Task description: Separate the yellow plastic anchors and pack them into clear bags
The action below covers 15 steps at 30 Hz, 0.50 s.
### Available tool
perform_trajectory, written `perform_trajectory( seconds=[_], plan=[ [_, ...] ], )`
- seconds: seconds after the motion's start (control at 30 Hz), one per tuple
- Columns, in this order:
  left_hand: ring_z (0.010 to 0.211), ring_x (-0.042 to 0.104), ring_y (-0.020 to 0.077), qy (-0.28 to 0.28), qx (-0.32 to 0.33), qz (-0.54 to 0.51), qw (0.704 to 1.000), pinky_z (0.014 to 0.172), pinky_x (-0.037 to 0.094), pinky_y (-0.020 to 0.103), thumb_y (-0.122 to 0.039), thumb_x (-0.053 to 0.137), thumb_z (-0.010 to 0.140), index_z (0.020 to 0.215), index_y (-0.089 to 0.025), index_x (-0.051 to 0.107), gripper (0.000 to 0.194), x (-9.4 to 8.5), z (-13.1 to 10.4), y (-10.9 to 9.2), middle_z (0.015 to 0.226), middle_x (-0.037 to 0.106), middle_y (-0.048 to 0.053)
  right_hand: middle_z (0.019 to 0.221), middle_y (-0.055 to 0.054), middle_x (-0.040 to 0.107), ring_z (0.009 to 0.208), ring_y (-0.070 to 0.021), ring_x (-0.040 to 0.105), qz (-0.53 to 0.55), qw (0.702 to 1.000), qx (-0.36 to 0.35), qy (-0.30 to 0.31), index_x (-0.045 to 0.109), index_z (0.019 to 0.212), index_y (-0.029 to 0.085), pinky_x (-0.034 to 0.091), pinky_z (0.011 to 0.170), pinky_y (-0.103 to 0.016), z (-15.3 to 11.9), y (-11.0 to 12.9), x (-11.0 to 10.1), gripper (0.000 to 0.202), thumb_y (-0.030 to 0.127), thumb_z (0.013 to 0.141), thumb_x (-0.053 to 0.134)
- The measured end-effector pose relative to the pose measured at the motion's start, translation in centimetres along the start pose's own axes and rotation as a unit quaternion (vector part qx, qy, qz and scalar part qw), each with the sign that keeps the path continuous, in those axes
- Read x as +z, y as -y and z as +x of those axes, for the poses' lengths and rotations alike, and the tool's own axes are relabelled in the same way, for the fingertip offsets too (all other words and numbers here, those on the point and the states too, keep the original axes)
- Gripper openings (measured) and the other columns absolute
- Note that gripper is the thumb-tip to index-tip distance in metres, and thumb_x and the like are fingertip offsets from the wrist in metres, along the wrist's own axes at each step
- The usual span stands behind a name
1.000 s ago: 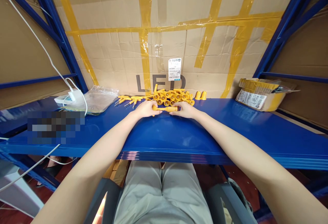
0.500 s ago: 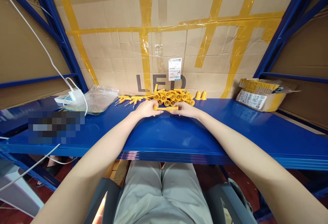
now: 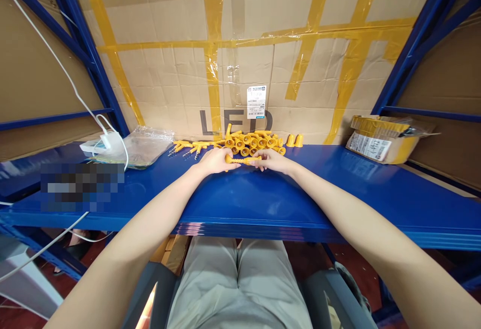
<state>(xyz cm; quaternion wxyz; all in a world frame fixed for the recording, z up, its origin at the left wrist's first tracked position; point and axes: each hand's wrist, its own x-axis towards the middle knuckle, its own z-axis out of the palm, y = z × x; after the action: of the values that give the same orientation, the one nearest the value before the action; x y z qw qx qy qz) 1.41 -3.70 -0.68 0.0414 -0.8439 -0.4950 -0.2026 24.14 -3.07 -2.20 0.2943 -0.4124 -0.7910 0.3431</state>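
The left hand (image 3: 216, 161) is closed, thumb and fingers pinching the rounded end of a slim yellow part (image 3: 244, 160). The right hand (image 3: 273, 161) is partly closed, its fingertips gripping the opposite end. The part lies horizontally between the hands, above the near side of the blue surface (image 3: 244, 198); whether it is one piece or two joined pieces cannot be told.

Step in hand: apparently, working the two ends along a common axis. The next move calls for a firm left grip, aligned ends and fine right-finger control.

Directly beyond the hands lies a pile of yellow cup-ended parts (image 3: 253, 142). To its left are yellow parts with metal spirals (image 3: 183, 145); to its right stand two yellow caps (image 3: 294, 141).

Markings: the cardboard panel (image 3: 173, 78) behind carries large print (image 3: 203, 122), probably "LED", partly covered. Its white label (image 3: 256, 102) bears a barcode; the text is too small to read. The carton (image 3: 408, 151) at right has a sticker (image 3: 370, 147) with handwritten characters, not reliably legible.
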Motion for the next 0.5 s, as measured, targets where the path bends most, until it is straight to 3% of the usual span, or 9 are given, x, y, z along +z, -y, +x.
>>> perform_trajectory(
  seconds=[0.23, 0.37, 0.5],
  plan=[
    [0.066, 0.059, 0.0206, 0.002, 0.007, 0.011, 1.0, 0.058, 0.038, 0.026, -0.066, 0.056, 0.068, 0.08, -0.022, 0.061, 0.046, 0.02, 0.05, 0.06, 0.066, 0.063, 0.001, 0.062, 0.001, 0.06, 0.052, -0.0089, 0.05, 0.021, 1.0, 0.018, 0.001, 0.062, 0.08, 0.014, 0.037, 0.052, -0.023, 0.0, -0.11, -0.12, 0.041, 0.052, 0.066, 0.069],
    [0.066, 0.059, 0.0202, 0.008, 0.009, 0.0, 1.0, 0.058, 0.038, 0.026, -0.066, 0.055, 0.07, 0.084, -0.021, 0.062, 0.047, 0.01, 0.02, 0.11, 0.068, 0.064, 0.001, 0.063, 0.0, 0.061, 0.053, -0.0089, 0.052, 0.081, 0.996, 0.039, -0.025, 0.063, 0.078, 0.015, 0.039, 0.049, -0.022, -0.01, -0.02, -0.04, 0.034, 0.044, 0.065, 0.074],
    [0.07, 0.061, 0.0209, -0.007, 0.004, -0.047, 0.999, 0.061, 0.041, 0.027, -0.065, 0.054, 0.073, 0.115, -0.018, 0.054, 0.063, 0.0, -0.09, 0.1, 0.073, 0.065, 0.002, 0.071, -0.003, 0.066, 0.054, -0.0093, 0.057, 0.239, 0.967, 0.065, -0.069, 0.062, 0.077, 0.015, 0.046, 0.051, -0.023, 0.13, 0.19, -0.2, 0.019, 0.025, 0.067, 0.075]
  ],
)
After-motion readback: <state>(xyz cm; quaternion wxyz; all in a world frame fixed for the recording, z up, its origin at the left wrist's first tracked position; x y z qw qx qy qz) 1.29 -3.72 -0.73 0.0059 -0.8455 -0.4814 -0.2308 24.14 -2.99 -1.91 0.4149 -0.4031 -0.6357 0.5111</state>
